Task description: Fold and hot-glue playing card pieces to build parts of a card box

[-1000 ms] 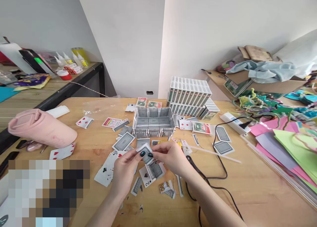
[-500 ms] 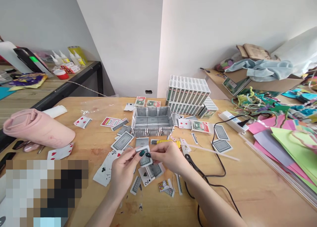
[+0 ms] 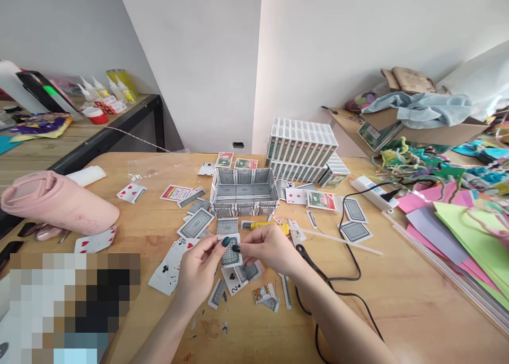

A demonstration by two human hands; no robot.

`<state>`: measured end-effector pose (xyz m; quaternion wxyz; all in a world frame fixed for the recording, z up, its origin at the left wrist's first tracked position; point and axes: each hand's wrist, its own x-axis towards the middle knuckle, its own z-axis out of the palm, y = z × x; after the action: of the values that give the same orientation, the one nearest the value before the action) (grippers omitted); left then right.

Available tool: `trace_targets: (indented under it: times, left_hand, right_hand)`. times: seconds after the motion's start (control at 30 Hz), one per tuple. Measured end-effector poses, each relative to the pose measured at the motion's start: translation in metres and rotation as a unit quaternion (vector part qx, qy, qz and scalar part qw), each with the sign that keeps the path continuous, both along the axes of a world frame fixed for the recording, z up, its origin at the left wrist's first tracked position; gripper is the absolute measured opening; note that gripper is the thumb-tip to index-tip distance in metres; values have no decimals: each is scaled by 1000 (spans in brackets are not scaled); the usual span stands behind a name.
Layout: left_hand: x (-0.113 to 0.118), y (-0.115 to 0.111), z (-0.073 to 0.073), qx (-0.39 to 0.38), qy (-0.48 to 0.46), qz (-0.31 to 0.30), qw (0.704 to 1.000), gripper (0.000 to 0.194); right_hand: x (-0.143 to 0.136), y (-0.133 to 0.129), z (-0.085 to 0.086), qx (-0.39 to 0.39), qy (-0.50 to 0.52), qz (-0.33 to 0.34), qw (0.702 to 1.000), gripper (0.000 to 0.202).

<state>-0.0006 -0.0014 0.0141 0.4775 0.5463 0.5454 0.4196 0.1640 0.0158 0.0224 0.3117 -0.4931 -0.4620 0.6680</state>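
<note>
Between my two hands is a playing card [image 3: 231, 255] with its patterned grey back facing up. My left hand [image 3: 201, 263] pinches its left edge, thumb on top. On the right edge, my right hand [image 3: 267, 250] grips it between thumb and fingers. Just beyond stands an open box built from playing cards [image 3: 244, 207]. A yellow glue bottle or tube [image 3: 270, 227] lies behind my right hand. Beneath my hands are a two of spades [image 3: 233, 282] and cut card pieces [image 3: 264, 295]. More loose cards [image 3: 169, 268] lie left of my left hand.
Stacked card decks [image 3: 300, 149] stand at the back. A black cable [image 3: 360, 268] runs from a power strip [image 3: 371, 192] on the right, near coloured sheets [image 3: 457, 237]. A pink roll [image 3: 59, 202] lies left. A clear strip [image 3: 342, 237] crosses the table behind my right forearm.
The held card now lies flatter to view, showing more of its back. My right thumb has shifted slightly toward its upper right edge. The whole view has moved slightly.
</note>
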Motion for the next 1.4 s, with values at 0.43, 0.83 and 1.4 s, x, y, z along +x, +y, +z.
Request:
trace_targets:
  times: [0.43, 0.83, 1.4]
  left_hand:
    - [1, -1, 2, 17, 29, -11, 999, 28]
    - [2, -1, 5, 26, 32, -4, 999, 25]
    - [3, -3, 2, 23, 25, 3, 999, 28]
  right_hand:
    - [0, 0, 0, -11, 25, 16, 999, 27]
    - [1, 0, 2, -15, 15, 16, 1000, 31]
    - [2, 0, 3, -8, 18, 41, 999, 32]
